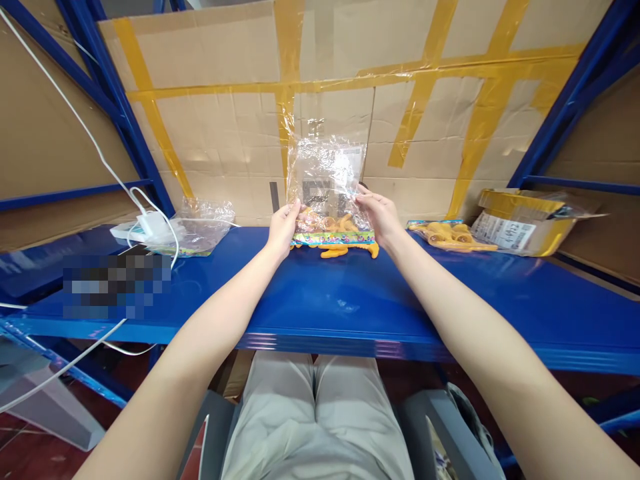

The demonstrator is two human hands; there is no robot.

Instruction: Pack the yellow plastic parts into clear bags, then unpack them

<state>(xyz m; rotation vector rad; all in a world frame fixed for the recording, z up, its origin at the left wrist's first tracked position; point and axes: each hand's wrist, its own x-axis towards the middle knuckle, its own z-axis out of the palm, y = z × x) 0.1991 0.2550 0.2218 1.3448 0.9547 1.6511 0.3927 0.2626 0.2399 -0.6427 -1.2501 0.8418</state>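
A clear plastic bag with a colourful printed strip along its lower edge is held up over the blue table. My left hand pinches its left side, and my right hand has hold of its right side. Orange-yellow pieces show behind and just below the strip; whether some are inside the bag I cannot tell. To the right lies a flat bag of similar orange-yellow pieces, touched by neither hand.
On the blue table, more clear bags lie at the left, beside a white plug with cables and a blurred dark object. An open taped carton stands at the right. Cardboard walls the back.
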